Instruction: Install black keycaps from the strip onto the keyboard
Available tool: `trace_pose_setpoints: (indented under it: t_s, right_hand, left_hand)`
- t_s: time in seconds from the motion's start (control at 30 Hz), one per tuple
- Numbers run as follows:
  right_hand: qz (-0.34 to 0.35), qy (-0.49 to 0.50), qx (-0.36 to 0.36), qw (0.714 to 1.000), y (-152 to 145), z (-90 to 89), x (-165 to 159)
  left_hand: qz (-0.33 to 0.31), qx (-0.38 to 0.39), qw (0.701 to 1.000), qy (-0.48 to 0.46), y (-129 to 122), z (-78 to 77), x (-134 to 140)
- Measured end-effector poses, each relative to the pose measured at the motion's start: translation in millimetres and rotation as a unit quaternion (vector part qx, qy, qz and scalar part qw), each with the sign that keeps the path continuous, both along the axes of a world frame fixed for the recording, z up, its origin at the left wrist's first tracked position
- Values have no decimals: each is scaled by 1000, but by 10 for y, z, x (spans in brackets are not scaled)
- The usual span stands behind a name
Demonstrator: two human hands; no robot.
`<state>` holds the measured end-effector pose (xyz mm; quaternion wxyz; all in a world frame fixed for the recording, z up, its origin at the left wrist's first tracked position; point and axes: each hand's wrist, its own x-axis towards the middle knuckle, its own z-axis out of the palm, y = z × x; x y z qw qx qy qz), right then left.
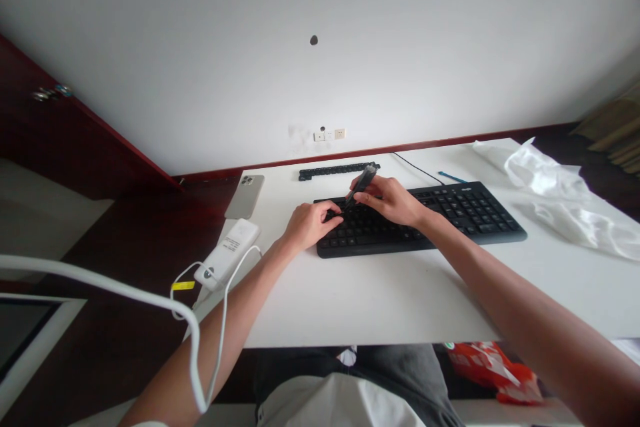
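A black keyboard (480, 213) lies on the white desk, its cable leading off toward the back. Over its left part, my right hand (393, 200) is closed around a dark, stick-like tool (364, 181) with a pale upper end. The tool slants down toward the keys, and its lower tip is hard to make out. Beside it, my left hand (313, 223) rests at the keyboard's left end, thumb and forefinger brought together near the keys. Anything between those fingertips is too small to see. Behind the keyboard lies a row of black keycaps (337, 171).
On the desk's left side are a phone (245, 197) and a white power bank (230, 250) with a white cable (190, 320) crossing my left forearm. A thin blue stick (453, 177) lies behind the keyboard. Crumpled clear plastic (543, 170) covers the right side. The wall (400, 67) stands behind.
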<state>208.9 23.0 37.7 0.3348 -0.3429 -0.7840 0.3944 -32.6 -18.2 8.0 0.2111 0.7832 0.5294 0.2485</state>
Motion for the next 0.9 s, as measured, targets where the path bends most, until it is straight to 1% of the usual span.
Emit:
trace_pose_setpoints:
  t_s: [0.07,0.17,0.4,0.63,0.77,0.9]
  right_hand:
    - [8,7,-5,1000,5,-17,5]
    - [12,0,13,1000,-20,-20,-18]
    - [-9,0,18,1000,-72,-23,-110]
    - [3,-70,36,997,-77,-130,-157]
    - [-2,-95,39,995,-55,-189,-166]
    - [-13,-97,56,994,-70,-174,-202]
  left_hand:
    - [1,-2,1000,-3,2,-5,0]
    - [14,2,1000,-3,-1,8,0]
    - [40,4,999,3,-12,46,7]
    - [39,17,999,12,-39,56,30]
    - [39,23,998,43,-43,76,38]
    - [48,51,993,98,-46,87,63]
